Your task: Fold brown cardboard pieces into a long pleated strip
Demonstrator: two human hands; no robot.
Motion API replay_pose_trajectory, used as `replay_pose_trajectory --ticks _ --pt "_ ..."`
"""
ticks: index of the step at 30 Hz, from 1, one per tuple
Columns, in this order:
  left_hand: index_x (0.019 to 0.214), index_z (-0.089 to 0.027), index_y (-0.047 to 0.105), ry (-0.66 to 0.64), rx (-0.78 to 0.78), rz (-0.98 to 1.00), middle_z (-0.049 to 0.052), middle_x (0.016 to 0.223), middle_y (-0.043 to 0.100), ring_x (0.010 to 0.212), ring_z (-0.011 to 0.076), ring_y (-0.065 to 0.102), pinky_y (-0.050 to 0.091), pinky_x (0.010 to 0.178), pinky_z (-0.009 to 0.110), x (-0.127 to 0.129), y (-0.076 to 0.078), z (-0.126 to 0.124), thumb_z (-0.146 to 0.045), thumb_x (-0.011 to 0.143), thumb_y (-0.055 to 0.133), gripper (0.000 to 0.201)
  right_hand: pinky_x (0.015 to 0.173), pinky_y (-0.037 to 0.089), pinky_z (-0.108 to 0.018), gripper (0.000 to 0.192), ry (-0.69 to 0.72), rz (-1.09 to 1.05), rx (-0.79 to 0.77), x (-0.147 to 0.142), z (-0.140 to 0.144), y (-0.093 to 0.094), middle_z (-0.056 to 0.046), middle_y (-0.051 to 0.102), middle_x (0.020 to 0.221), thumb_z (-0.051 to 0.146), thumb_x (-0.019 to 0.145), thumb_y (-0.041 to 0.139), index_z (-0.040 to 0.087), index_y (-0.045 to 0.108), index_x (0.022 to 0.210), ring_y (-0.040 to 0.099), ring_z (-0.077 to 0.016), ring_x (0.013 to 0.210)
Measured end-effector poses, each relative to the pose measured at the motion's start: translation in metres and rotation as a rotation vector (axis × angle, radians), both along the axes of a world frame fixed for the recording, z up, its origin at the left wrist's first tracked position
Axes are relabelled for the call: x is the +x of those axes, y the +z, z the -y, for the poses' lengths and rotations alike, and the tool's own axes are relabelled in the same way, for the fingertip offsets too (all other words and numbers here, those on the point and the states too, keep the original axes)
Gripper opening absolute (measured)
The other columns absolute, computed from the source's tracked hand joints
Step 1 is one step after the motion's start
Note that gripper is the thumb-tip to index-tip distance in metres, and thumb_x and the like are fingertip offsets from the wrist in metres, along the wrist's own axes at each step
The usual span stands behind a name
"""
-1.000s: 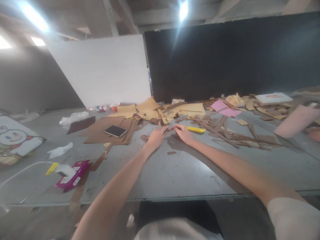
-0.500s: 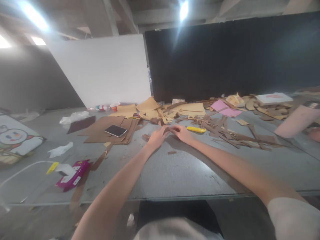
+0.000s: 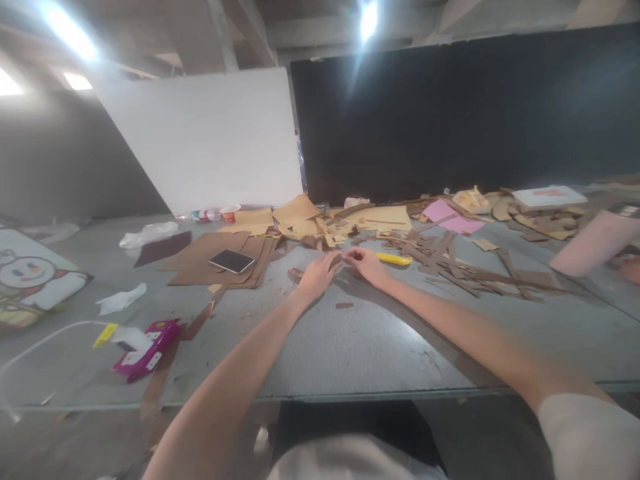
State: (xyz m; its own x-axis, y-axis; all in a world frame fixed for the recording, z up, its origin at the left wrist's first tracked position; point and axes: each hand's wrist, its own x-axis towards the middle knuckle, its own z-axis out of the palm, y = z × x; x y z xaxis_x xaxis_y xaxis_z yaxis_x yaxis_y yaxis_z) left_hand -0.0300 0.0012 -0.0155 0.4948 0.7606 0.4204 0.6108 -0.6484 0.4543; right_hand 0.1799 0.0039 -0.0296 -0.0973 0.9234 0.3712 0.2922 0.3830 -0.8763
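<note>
Both my arms reach forward over the grey table (image 3: 350, 347). My left hand (image 3: 316, 275) and my right hand (image 3: 369, 265) meet fingertip to fingertip at the table's middle. Between them they pinch a small brown cardboard scrap (image 3: 339, 258), mostly hidden by the fingers. A yellow utility knife (image 3: 394, 259) lies just right of my right hand. A heap of brown and tan cardboard offcuts (image 3: 350, 223) lies right behind the hands.
A phone (image 3: 231, 261) rests on brown cardboard sheets (image 3: 200, 257) at left. A pink box (image 3: 146, 349) and white tissue (image 3: 120, 300) lie near the left front. Another person's pink sleeve (image 3: 595, 241) enters at right. White board (image 3: 210, 140) and dark panel (image 3: 465, 113) stand behind.
My hands have drawn closer together until the fingertips meet, and lifted slightly off the table. Everything else stays where it was.
</note>
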Motion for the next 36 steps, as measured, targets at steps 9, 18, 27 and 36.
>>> replay_pose_trajectory --ticks 9,18,27,36 --pt "0.141 -0.029 0.058 0.003 0.0 0.013 0.004 0.139 0.071 0.124 0.0236 0.07 0.052 0.107 0.036 0.0 0.002 0.001 -0.032 0.109 0.053 0.032 0.072 0.047 -0.031 0.044 0.017 -0.011 0.024 -0.001 0.006 0.002 -0.004 0.074 0.084 0.062 0.087 0.072 0.019 0.079 0.095 0.061 -0.0193 0.074" --pt "0.138 -0.028 0.059 0.011 0.017 -0.046 0.005 0.132 0.073 0.121 0.0233 0.07 0.053 0.103 0.034 -0.004 0.001 -0.001 -0.031 0.11 0.051 0.03 0.074 0.046 -0.033 0.036 0.088 0.142 0.161 -0.003 0.012 0.004 -0.005 0.073 0.084 0.053 0.095 0.065 0.02 0.08 0.099 0.058 -0.0199 0.074" --pt "0.144 -0.03 0.056 0.019 0.01 -0.081 0.005 0.137 0.072 0.125 0.0249 0.069 0.053 0.103 0.035 0.002 0.006 0.003 -0.033 0.11 0.049 0.035 0.073 0.046 -0.032 0.038 -0.045 0.097 0.152 -0.004 0.007 0.0 -0.004 0.07 0.081 0.056 0.091 0.068 0.02 0.08 0.098 0.058 -0.02 0.074" --pt "0.143 -0.029 0.056 -0.008 0.023 -0.083 0.006 0.135 0.072 0.122 0.0238 0.07 0.053 0.101 0.033 0.0 0.002 0.001 -0.033 0.111 0.048 0.034 0.072 0.045 -0.031 0.035 -0.055 0.199 0.193 -0.005 0.008 -0.001 -0.003 0.067 0.076 0.052 0.095 0.064 0.02 0.077 0.096 0.057 -0.0201 0.072"
